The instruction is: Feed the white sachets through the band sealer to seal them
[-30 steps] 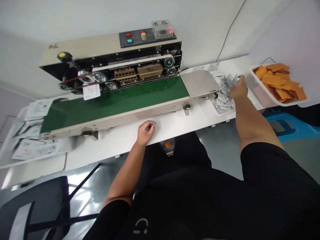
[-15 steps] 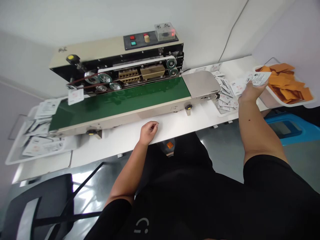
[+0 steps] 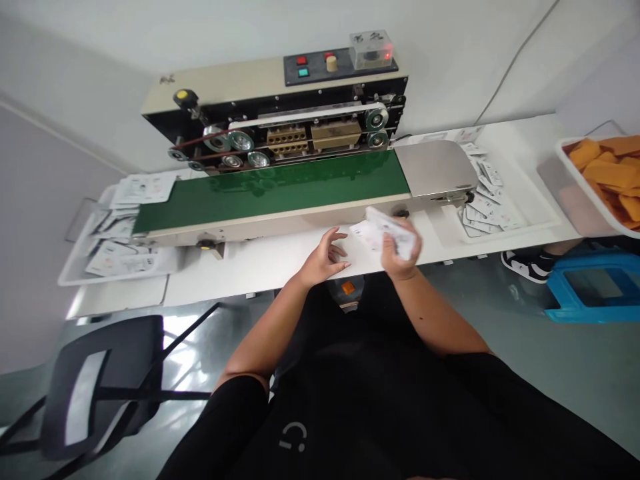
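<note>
the right hand [image 3: 400, 257] is closed around a loose bunch of white printed sachets [image 3: 385, 230], holding them just above the counter [image 3: 260, 280], wrist bent and forearm reaching in from the lower right. the left hand [image 3: 323, 259] is open and empty, palm down with fingers spread, near the counter's front edge and just beside the bunch. directly ahead of the hands runs the green belt [image 3: 270, 193] of a band sealer [image 3: 320, 133]. to the right of the hands, past the sealer's steel plate [image 3: 435, 167], a pile of sachets [image 3: 483, 200] lies in a shallow white tray [image 3: 530, 227], so some appear left to handle. to the left, beyond the belt's far end, a good many printed sachets [image 3: 120, 230] lie spread in another white tray [image 3: 75, 270], which looks like the finished share, though the pictures cannot confirm it. farther right, a white tub [image 3: 563, 180] holds orange pieces [image 3: 610, 173].
</note>
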The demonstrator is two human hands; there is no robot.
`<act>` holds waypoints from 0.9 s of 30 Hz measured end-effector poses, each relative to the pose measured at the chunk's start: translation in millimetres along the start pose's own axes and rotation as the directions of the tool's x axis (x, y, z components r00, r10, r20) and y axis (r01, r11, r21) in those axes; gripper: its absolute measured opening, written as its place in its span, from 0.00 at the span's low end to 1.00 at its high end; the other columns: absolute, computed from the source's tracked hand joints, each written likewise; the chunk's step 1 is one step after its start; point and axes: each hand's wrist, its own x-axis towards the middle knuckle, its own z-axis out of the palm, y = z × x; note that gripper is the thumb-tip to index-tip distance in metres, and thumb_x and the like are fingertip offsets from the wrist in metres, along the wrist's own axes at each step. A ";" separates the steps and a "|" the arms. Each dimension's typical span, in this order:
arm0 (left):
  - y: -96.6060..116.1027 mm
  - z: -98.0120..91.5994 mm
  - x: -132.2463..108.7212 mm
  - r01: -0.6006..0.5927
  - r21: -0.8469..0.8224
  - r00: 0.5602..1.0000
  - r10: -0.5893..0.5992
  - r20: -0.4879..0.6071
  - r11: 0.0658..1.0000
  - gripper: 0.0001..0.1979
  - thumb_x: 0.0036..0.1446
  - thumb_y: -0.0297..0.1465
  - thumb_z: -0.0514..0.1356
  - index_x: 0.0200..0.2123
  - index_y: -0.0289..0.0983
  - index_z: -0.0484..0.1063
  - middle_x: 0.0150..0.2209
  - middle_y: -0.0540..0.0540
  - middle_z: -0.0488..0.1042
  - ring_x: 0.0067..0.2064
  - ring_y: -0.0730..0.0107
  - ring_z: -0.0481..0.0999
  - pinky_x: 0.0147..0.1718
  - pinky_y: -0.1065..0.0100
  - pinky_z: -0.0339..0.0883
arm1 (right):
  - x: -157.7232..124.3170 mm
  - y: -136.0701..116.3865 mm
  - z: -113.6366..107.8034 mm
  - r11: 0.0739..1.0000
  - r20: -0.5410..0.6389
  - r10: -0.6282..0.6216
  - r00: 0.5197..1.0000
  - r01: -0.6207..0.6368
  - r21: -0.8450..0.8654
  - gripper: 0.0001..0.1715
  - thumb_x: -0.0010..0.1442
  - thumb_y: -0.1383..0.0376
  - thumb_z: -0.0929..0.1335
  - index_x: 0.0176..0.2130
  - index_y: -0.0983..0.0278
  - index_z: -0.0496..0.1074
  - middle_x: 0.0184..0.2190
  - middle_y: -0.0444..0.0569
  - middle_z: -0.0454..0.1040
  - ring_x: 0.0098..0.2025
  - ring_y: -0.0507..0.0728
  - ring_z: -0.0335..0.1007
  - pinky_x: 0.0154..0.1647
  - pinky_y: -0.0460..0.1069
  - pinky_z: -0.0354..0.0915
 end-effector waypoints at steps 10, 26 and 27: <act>-5.3 -1.5 2.1 0.083 0.149 0.975 -0.049 -0.216 0.985 0.28 0.59 0.33 0.69 0.62 0.37 0.68 0.52 0.39 0.76 0.47 0.60 0.79 0.47 0.59 0.76 | -1.4 25.6 56.6 0.785 0.682 -0.315 0.660 0.585 -0.203 0.32 0.74 0.55 0.64 0.72 0.56 0.64 0.70 0.57 0.62 0.73 0.66 0.61 0.75 0.65 0.61; -10.2 5.4 1.2 0.089 0.229 0.957 -0.020 -0.290 0.969 0.35 0.60 0.33 0.69 0.67 0.39 0.61 0.48 0.41 0.76 0.39 0.65 0.79 0.41 0.62 0.76 | -6.6 23.9 54.9 0.784 0.623 -0.292 0.725 0.555 -0.278 0.26 0.72 0.58 0.67 0.67 0.56 0.71 0.65 0.53 0.72 0.65 0.65 0.68 0.70 0.65 0.66; -11.1 4.9 0.5 0.060 0.225 0.957 0.009 -0.291 0.972 0.37 0.60 0.35 0.70 0.69 0.40 0.59 0.48 0.42 0.76 0.38 0.66 0.78 0.40 0.63 0.76 | -7.2 23.6 53.4 0.787 0.620 -0.298 0.726 0.554 -0.271 0.26 0.72 0.58 0.67 0.66 0.55 0.71 0.64 0.52 0.73 0.63 0.65 0.69 0.68 0.64 0.68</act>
